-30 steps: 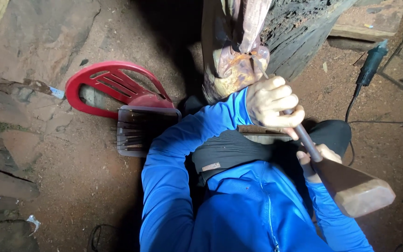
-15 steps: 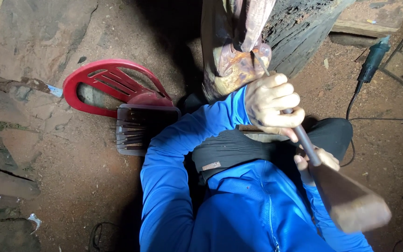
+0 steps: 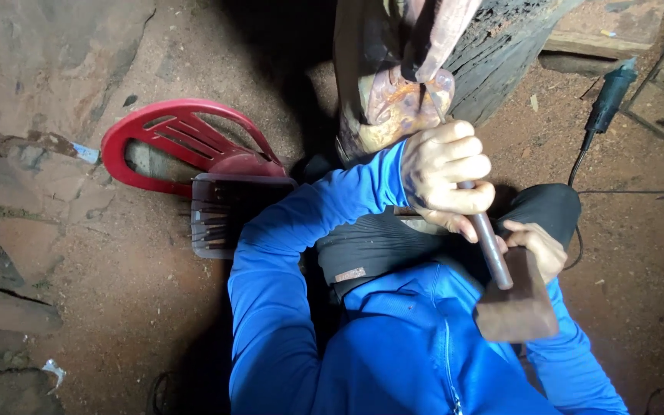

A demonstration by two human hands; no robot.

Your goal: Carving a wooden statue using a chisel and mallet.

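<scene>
2 hands – left (image 3: 443,173), right (image 3: 536,247); 1 chisel (image 3: 487,242), 1 mallet (image 3: 518,305), 1 red chair (image 3: 186,142), 1 grinder (image 3: 607,96).

A bright blue jacket (image 3: 393,346) is worn over black trousers (image 3: 378,246). The chair (image 3: 186,146) is coloured red, the chisel (image 3: 489,246) dull grey, and the mallet (image 3: 516,307) reddish brown. The carved wood (image 3: 401,107) is mottled orange and brown; the earth floor (image 3: 117,292) is reddish brown.

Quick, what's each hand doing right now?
Left hand: closed around a chisel.
Right hand: closed on a wooden mallet.
</scene>
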